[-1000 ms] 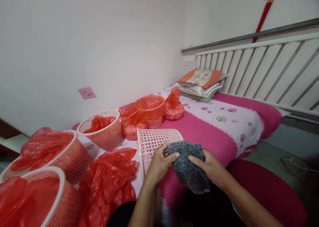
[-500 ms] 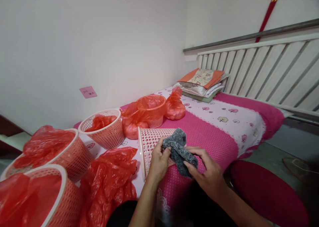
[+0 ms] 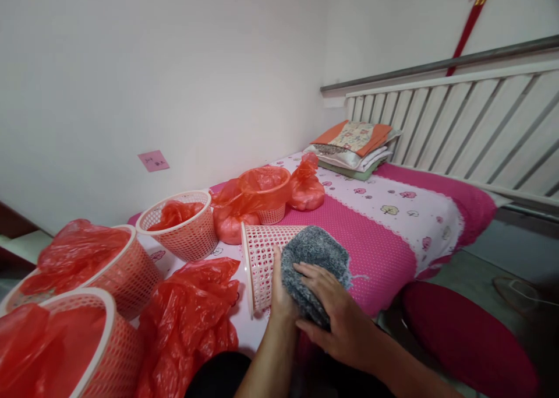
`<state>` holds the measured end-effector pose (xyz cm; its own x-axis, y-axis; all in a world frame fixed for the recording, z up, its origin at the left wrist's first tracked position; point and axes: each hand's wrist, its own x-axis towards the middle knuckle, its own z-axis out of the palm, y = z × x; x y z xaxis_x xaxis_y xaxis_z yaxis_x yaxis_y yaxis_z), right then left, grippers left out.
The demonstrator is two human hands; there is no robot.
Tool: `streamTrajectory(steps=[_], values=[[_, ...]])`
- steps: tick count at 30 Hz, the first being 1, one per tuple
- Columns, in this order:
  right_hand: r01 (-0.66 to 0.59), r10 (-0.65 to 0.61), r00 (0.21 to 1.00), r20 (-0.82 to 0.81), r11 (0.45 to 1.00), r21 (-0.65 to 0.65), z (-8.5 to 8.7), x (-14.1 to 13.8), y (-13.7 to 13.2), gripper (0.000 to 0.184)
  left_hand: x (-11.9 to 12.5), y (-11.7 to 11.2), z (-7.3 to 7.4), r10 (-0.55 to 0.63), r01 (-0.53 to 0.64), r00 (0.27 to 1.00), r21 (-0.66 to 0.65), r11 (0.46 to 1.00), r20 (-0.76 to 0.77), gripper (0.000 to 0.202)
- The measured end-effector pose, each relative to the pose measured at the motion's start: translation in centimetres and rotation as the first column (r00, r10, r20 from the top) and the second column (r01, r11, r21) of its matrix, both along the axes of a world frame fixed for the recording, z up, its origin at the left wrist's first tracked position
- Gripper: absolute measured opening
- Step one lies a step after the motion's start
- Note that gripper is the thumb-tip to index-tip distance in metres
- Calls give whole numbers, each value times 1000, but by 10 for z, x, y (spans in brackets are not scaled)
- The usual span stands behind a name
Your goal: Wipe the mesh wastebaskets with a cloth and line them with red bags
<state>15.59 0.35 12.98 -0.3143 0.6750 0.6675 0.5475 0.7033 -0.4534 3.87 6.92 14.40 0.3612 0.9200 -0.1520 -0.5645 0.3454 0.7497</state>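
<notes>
A grey fuzzy cloth (image 3: 315, 258) lies draped over the side of a pink lattice basket (image 3: 262, 252) that rests tipped over on the bed. My right hand (image 3: 334, 316) lies on the cloth with fingers stretched flat, pressing it against the basket. My left hand (image 3: 279, 296) sits upright between the cloth and the basket wall, fingers straight along the lattice; its palm side is hidden.
Several pink baskets (image 3: 181, 232) with red plastic bags (image 3: 187, 322) stand at the left on the pink bedspread (image 3: 371, 235). A stack of folded bedding (image 3: 353, 147) lies by the slatted headboard (image 3: 458, 124). A dark red round cushion (image 3: 467, 340) is on the floor at right.
The cloth went from being held stretched between both hands, then bunched, to spread over the tipped basket. My right hand has moved on top of it and flattened.
</notes>
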Motion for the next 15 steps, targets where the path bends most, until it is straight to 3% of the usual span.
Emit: streamTrajectory(steps=[3,10,13,15], values=[[-1,2,1000,20,1000,-29,-5,-7,-3,55,-4,3,-1,-48,48,999,-8,999,18,87],[-59,37,985,-167,989,-133,-5,-6,-3,50,-4,8,0,-94,95,993,-13,995,77,85],[-138,55,956,-289,952,-274,-2,1,-2,40,0,10,-4,-63,65,993,-17,998,97,85],[-175,-19,906,-423,893,-415,1,8,-1,37,2,10,-7,-5,4,997,11,1000,79,83]])
